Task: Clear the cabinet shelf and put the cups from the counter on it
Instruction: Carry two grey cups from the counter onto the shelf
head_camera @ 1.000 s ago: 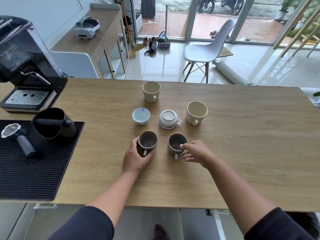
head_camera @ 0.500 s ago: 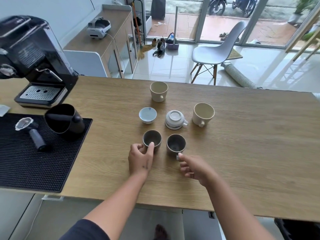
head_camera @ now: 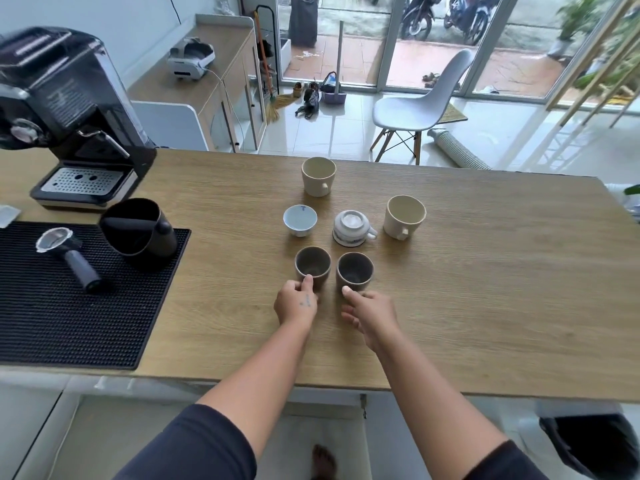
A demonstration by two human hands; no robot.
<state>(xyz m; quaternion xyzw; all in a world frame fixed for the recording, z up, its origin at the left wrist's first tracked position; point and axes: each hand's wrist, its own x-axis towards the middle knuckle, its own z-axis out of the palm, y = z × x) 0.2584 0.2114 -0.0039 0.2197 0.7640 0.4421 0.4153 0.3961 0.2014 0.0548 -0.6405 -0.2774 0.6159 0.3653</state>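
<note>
Several cups stand on the wooden counter. Nearest me are two grey cups side by side. My left hand pinches the near side of the left grey cup, thumb against its wall, and hides the handle. My right hand has loose, spread fingers, its forefinger tip touching the near wall of the right grey cup. Behind them sit a small white-and-blue cup, an upside-down white cup, and two cream cups.
An espresso machine stands at the counter's left. In front of it a black mat carries a black jug and a portafilter. A wooden sideboard and a white chair stand beyond the counter.
Both hands have pulled back from around the grey cups to their near sides. My left hand no longer wraps its cup. The view has tilted up slightly.
</note>
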